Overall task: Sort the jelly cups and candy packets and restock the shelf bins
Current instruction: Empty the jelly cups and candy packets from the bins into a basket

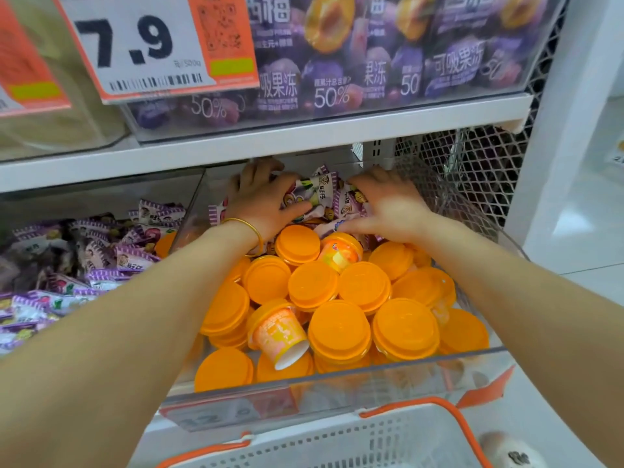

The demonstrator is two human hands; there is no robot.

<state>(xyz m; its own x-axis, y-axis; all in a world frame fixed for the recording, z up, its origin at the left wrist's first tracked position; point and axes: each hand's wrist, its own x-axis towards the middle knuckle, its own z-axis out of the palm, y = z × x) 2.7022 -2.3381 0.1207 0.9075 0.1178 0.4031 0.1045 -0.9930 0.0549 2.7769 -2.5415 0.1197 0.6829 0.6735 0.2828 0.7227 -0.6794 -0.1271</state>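
Observation:
A clear shelf bin holds several orange-lidded jelly cups; one cup lies on its side near the front. At the bin's back lies a heap of purple-and-white candy packets. My left hand, with a gold bangle on the wrist, curls over the packets from the left. From the right, my right hand curls over the same heap. Both hands grip packets between them.
The neighbouring bin on the left holds more purple candy packets. Above, a shelf carries purple jelly pouches and a 7.9 price tag. A white basket with orange handles sits below. Wire mesh closes the right side.

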